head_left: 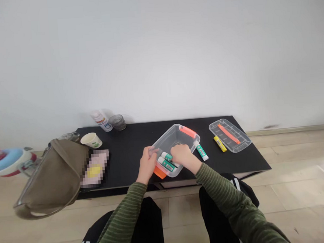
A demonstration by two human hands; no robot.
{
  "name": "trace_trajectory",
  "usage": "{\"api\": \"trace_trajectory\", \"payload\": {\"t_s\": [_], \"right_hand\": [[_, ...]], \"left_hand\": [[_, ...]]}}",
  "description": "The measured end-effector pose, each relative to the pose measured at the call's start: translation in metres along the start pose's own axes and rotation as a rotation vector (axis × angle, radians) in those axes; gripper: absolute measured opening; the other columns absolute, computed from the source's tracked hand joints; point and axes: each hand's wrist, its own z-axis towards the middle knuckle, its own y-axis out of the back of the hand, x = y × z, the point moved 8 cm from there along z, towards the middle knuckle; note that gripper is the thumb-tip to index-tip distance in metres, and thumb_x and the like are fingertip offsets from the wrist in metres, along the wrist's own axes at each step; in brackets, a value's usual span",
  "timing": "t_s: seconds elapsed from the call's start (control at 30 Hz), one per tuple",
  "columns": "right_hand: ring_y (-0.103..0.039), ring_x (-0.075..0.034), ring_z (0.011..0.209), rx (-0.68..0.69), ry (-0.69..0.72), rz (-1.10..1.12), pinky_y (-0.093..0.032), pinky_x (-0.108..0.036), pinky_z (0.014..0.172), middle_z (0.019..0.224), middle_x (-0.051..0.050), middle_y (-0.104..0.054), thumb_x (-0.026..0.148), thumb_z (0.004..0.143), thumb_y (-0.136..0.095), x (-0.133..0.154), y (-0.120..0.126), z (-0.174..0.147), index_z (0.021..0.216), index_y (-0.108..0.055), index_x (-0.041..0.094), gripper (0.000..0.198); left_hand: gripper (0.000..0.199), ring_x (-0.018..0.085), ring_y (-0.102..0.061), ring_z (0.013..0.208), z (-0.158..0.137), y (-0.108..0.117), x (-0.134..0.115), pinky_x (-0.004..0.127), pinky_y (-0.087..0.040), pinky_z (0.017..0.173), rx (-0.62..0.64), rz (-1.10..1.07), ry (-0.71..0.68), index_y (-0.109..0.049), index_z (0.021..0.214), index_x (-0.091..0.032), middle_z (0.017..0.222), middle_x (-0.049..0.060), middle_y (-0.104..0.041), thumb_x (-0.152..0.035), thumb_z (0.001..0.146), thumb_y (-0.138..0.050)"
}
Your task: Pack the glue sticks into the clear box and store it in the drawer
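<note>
A clear plastic box with orange latches stands at an angle on the black table. My left hand is closed on its left rim. Inside the box, near its front end, lie green-and-white glue sticks. My right hand reaches into the box with its fingers curled down beside them; whatever is between the fingertips is hidden. Just right of the box lies another green-and-white glue stick. A yellow tube rests farther right, by the clear lid with its orange handle.
On the black table, a paper cup, a grey glass and a spray bottle stand at the left. A brown bag hangs over the left end, beside a blurred pink item. A white wall rises behind.
</note>
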Motion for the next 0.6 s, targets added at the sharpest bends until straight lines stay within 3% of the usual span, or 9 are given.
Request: {"api": "trace_trajectory", "payload": {"t_s": [0.1,0.23,0.33,0.43,0.5,0.6], "right_hand": [[-0.070,-0.030,0.099,-0.031,0.012,0.013,-0.053,-0.036,0.076,0.108,-0.016,-0.073,0.020,0.086,-0.058,0.001,0.000,-0.003,0.104,-0.075,0.018,0.025],[-0.070,-0.025,0.097,-0.226,0.004,0.142,-0.051,-0.033,0.076,0.104,-0.007,-0.075,0.026,0.092,-0.050,-0.009,0.024,-0.015,0.104,-0.074,0.027,0.027],[-0.069,-0.019,0.094,-0.481,-0.072,0.298,-0.048,-0.027,0.077,0.102,-0.002,-0.075,0.031,0.095,-0.046,-0.048,0.053,-0.035,0.108,-0.072,0.031,0.028],[-0.068,-0.017,0.092,-0.701,-0.245,0.388,-0.046,-0.026,0.076,0.103,-0.002,-0.074,0.034,0.097,-0.044,-0.113,0.069,-0.058,0.112,-0.069,0.028,0.029],[-0.067,-0.019,0.094,-0.692,-0.372,0.395,-0.045,-0.027,0.075,0.103,-0.004,-0.074,0.032,0.095,-0.046,-0.154,0.063,-0.063,0.112,-0.068,0.026,0.028],[-0.067,-0.023,0.096,-0.421,-0.475,0.345,-0.044,-0.029,0.073,0.100,-0.007,-0.073,0.032,0.091,-0.052,-0.189,0.030,-0.054,0.105,-0.069,0.023,0.024]], "left_hand": [[0.031,0.023,-0.066,0.110,0.002,0.000,0.002,0.036,-0.047,0.093,0.007,-0.006,-0.024,-0.053,0.110,-0.023,0.113,0.008,-0.073,-0.022,0.080,-0.050],[0.028,0.023,-0.067,0.108,0.002,0.000,0.000,0.036,-0.047,0.091,0.019,0.026,-0.015,-0.053,0.109,-0.023,0.114,0.007,-0.073,-0.022,0.080,-0.049],[0.029,0.023,-0.067,0.107,0.001,0.000,-0.004,0.036,-0.047,0.091,0.029,0.036,0.011,-0.053,0.109,-0.023,0.116,0.007,-0.073,-0.023,0.080,-0.049],[0.029,0.023,-0.065,0.112,0.001,0.000,-0.005,0.036,-0.045,0.094,0.022,0.033,0.007,-0.053,0.109,-0.024,0.116,0.007,-0.073,-0.023,0.080,-0.049],[0.029,0.023,-0.064,0.114,0.001,0.000,-0.004,0.037,-0.045,0.096,0.021,0.021,-0.002,-0.053,0.109,-0.023,0.116,0.008,-0.073,-0.023,0.080,-0.049],[0.031,0.023,-0.065,0.112,0.003,-0.001,0.000,0.038,-0.046,0.095,0.027,0.001,-0.006,-0.053,0.111,-0.022,0.115,0.009,-0.073,-0.023,0.080,-0.049]]}}
